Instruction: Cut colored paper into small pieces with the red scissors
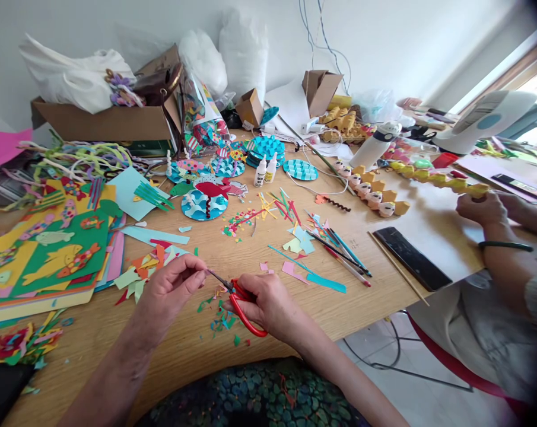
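Red-handled scissors [245,314] are in my right hand [268,301], its fingers in and around the handle loops. The dark blades point up and left towards my left hand [174,286], whose thumb and fingertips are pinched together at the blade tips. What sits in that pinch, if anything, is too small to make out. Tiny green and blue paper snippets [223,320] lie on the table under the scissors. Beside my left hand is a pile of orange, pale green and red paper scraps [137,276]. Pink paper bits [290,271] and a blue strip [326,282] lie beyond my right hand.
Coloured paper sheets with fish cut-outs [67,255] cover the left side. Glue bottles [260,172] stand behind blue decorated discs [205,204]. Pencils [339,252], a wooden stick [397,267] and a black phone [410,258] lie rightward. Another person's hands [486,207] hold a yellow carton strip.
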{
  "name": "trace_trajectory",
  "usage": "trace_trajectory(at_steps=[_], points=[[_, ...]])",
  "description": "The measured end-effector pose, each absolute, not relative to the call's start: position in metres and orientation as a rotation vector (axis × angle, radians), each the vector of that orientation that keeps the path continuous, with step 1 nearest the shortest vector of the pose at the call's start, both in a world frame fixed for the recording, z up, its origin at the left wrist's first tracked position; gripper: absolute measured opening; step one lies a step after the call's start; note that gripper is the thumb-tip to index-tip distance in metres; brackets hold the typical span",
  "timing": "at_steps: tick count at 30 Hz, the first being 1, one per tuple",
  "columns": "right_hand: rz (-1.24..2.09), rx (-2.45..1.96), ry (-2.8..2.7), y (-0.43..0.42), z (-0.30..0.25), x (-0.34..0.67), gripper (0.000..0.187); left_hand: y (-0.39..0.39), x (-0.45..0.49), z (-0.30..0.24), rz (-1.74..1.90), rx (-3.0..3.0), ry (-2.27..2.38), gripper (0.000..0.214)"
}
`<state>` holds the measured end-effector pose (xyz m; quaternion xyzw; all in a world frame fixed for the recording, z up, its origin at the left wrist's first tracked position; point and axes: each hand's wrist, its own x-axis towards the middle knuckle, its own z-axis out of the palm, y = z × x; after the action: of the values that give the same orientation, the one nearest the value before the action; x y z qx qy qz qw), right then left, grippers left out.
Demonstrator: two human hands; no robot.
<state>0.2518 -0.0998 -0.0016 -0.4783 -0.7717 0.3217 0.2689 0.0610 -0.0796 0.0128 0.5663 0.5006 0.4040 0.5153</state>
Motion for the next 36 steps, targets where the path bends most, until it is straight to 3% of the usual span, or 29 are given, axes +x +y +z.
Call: trace_trajectory(at_steps=[36], points=[[0.875,-1.309,-2.133,-0.1032,-0.0037,0.2528,0.034,-0.0809,0.0612,0.0136,0.881,1.425,1.216,0.011]])
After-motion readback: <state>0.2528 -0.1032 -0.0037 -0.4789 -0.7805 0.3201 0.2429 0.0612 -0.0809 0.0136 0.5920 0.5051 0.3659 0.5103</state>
